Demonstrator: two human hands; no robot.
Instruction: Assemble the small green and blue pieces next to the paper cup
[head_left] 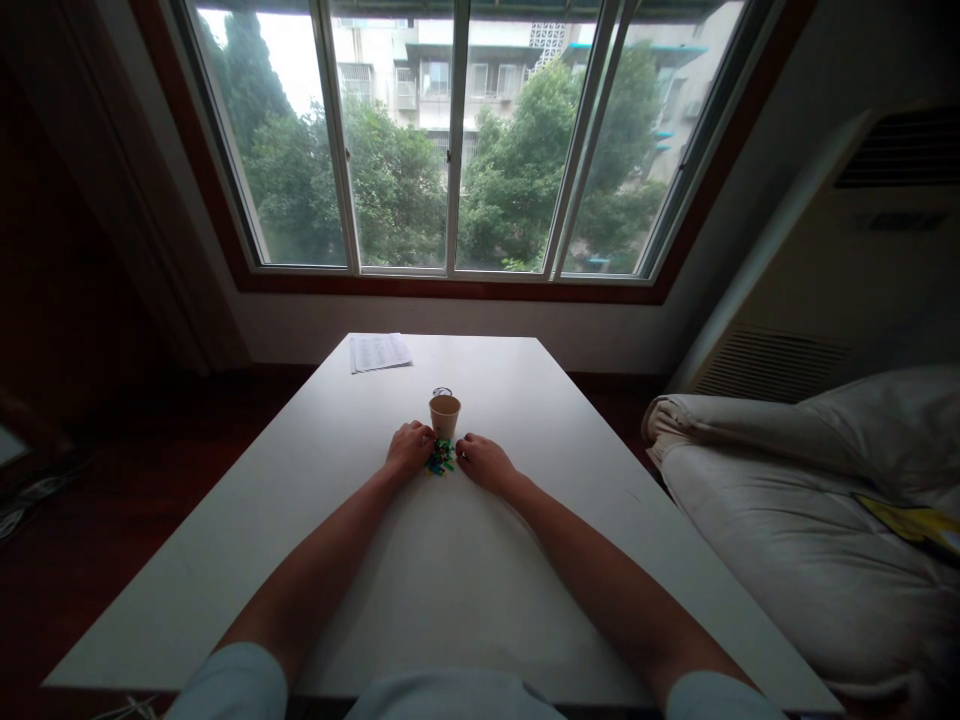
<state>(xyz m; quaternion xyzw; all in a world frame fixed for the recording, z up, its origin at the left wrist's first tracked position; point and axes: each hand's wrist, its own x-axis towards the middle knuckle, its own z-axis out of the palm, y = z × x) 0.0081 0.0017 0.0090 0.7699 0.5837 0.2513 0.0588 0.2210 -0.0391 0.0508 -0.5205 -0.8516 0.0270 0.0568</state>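
A brown paper cup (445, 418) stands upright on the white table, its open mouth facing up. Just in front of it lies a small heap of tiny green, blue and yellow pieces (440, 458), too small to name. At the heap's left edge, close to the cup, is my left hand (409, 447), fingers curled together. My right hand (485, 463) rests on the right of the heap with its fingertips pinched. What either hand holds, if anything, is hidden or too small to see.
Behind the cup lies a thin dark looped item (442, 391). Printed paper sheets (380, 352) sit at the table's far left corner. The white table (315, 560) reaches toward a window. A pale padded seat (787, 530) stands along the right side.
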